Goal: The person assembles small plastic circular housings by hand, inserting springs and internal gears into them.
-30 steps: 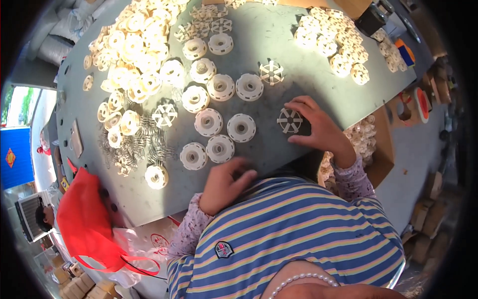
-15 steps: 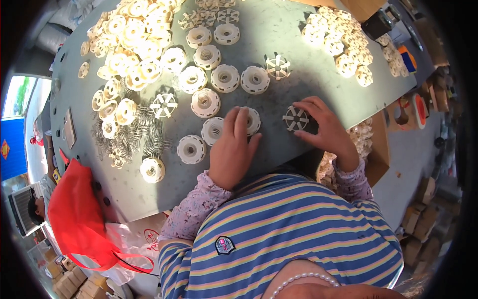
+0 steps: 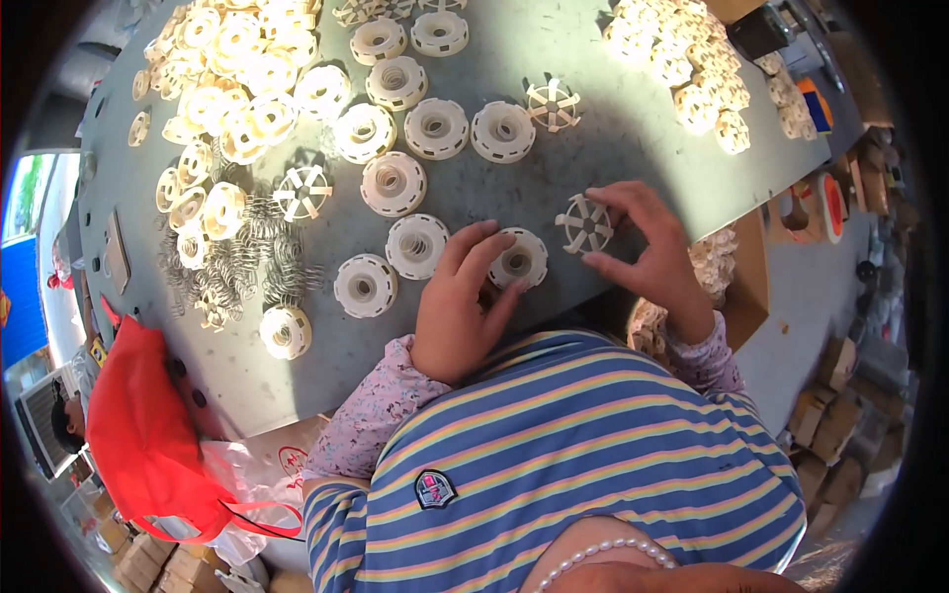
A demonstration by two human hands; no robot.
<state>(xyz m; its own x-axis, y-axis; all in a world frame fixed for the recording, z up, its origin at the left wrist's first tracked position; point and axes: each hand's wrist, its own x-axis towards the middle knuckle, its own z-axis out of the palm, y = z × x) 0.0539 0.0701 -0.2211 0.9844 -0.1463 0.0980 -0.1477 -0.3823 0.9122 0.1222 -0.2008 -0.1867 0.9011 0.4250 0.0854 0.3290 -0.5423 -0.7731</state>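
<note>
My left hand (image 3: pixel 457 301) is curled at the left side of a round white plastic housing (image 3: pixel 519 261), its fingertips and thumb at the rim. A coil spring sits in the middle of this housing. Between the thumb and fingers of my right hand (image 3: pixel 652 245) is a white spoked plastic wheel (image 3: pixel 584 224), slightly tilted just right of and beyond the housing. Another housing with a spring (image 3: pixel 416 247) lies just left of my left fingers, and one more (image 3: pixel 366 286) is nearer the table's front edge.
Several more housings stand in the middle. A big heap of white rings (image 3: pixel 242 59) and a pile of springs (image 3: pixel 272 252) lie left. Assembled-looking parts (image 3: pixel 682 64) are heaped far right. A red bag (image 3: pixel 148 425) hangs at the left edge; a cardboard box (image 3: pixel 751 277) stands right.
My left fingers have drawn back from the top of the housing, so more of it shows. The spoked wheel has tilted in my right hand. The whole view has shifted slightly.
</note>
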